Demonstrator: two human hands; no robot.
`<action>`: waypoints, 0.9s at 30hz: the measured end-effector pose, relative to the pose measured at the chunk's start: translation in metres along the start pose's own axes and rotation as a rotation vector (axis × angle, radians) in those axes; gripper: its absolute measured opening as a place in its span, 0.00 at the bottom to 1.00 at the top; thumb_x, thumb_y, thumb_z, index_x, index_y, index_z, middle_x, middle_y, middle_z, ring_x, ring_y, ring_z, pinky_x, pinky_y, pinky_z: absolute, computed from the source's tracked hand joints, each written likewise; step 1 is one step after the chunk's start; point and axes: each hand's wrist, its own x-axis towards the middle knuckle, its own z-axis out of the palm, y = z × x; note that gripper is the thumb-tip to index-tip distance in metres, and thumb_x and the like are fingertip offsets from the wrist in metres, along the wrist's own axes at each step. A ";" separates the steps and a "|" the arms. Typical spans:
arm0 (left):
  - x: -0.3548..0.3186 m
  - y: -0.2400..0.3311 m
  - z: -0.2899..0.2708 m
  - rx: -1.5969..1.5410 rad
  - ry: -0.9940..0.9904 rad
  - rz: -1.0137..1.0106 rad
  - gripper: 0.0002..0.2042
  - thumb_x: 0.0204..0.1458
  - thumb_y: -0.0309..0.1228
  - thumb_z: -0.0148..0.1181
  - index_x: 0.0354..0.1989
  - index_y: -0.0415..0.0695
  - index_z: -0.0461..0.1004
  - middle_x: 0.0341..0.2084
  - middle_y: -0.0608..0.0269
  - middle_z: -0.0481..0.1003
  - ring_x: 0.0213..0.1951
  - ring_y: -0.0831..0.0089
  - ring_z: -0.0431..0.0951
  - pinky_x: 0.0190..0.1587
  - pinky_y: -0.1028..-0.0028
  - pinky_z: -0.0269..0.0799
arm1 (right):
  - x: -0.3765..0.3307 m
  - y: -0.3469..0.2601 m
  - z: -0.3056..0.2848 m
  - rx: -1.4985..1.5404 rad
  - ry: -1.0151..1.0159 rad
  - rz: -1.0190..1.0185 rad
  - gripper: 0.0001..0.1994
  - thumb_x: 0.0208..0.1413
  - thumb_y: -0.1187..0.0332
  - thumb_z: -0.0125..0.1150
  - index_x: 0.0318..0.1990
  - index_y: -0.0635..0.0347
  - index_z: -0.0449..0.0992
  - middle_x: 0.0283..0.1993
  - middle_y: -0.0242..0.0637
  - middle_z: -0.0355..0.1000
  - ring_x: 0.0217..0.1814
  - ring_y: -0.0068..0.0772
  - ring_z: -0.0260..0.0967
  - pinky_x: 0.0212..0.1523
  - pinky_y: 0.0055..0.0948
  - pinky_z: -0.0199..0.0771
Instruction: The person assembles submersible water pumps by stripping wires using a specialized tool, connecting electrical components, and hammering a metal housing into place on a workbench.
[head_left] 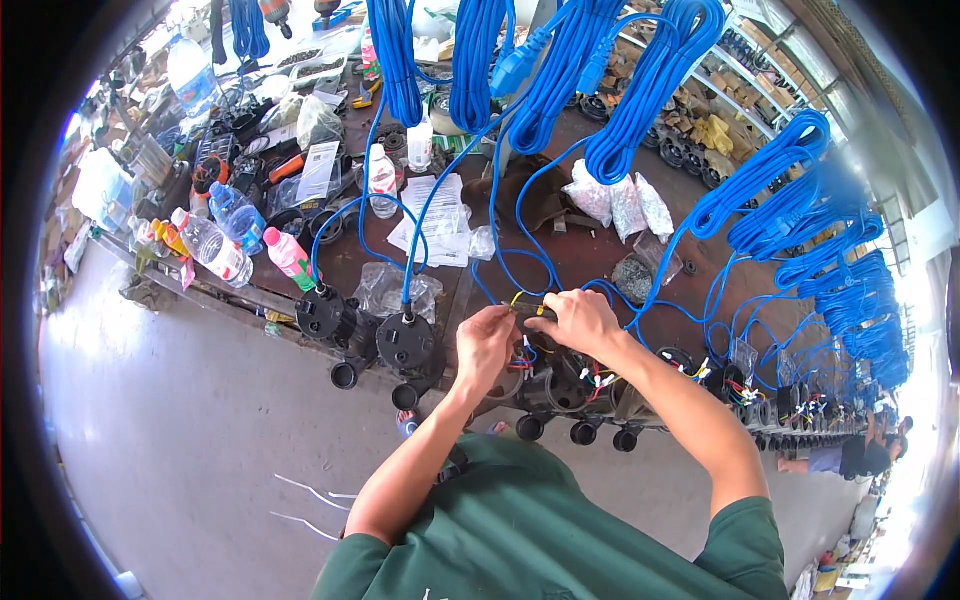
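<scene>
My left hand (484, 342) and my right hand (584, 322) meet above the bench edge, fingers closed in a pinch. Between them a thin yellow wire (517, 298) arcs up beside a small dark piece whose kind I cannot make out. Just below my hands stand open black pump housings (566, 388) with red, blue and yellow wires and white connectors sticking out. To the left of my left hand are two capped black pumps; the nearer one (405, 343) has a blue cable (410, 262) rising from its top.
Coils of blue cable (548, 95) hang over the bench and along its right side. Bottles, including a pink one (289, 258), papers (436, 215) and bags of small parts (627, 208) lie on the bench. White strips (305, 520) lie on the floor. Another person (862, 456) is far right.
</scene>
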 end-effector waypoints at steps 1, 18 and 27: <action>0.001 0.002 -0.001 0.002 -0.002 -0.012 0.06 0.66 0.24 0.59 0.43 0.35 0.80 0.24 0.65 0.79 0.18 0.86 0.70 0.19 0.82 0.64 | 0.004 0.003 0.003 -0.054 -0.004 -0.019 0.29 0.59 0.37 0.63 0.33 0.60 0.80 0.27 0.45 0.80 0.31 0.50 0.82 0.30 0.43 0.82; -0.016 0.011 -0.039 -0.070 -0.185 -0.080 0.09 0.67 0.27 0.58 0.48 0.34 0.80 0.25 0.64 0.77 0.21 0.82 0.71 0.24 0.80 0.67 | 0.015 0.178 -0.031 0.021 0.241 0.481 0.18 0.58 0.55 0.61 0.40 0.63 0.83 0.35 0.58 0.80 0.39 0.62 0.80 0.43 0.56 0.80; -0.009 0.010 -0.029 -0.009 -0.085 0.016 0.08 0.65 0.29 0.61 0.45 0.37 0.79 0.27 0.59 0.82 0.20 0.82 0.74 0.23 0.79 0.70 | 0.038 0.121 0.028 -0.106 -0.099 0.456 0.43 0.49 0.39 0.68 0.59 0.72 0.72 0.61 0.65 0.71 0.66 0.64 0.70 0.64 0.55 0.70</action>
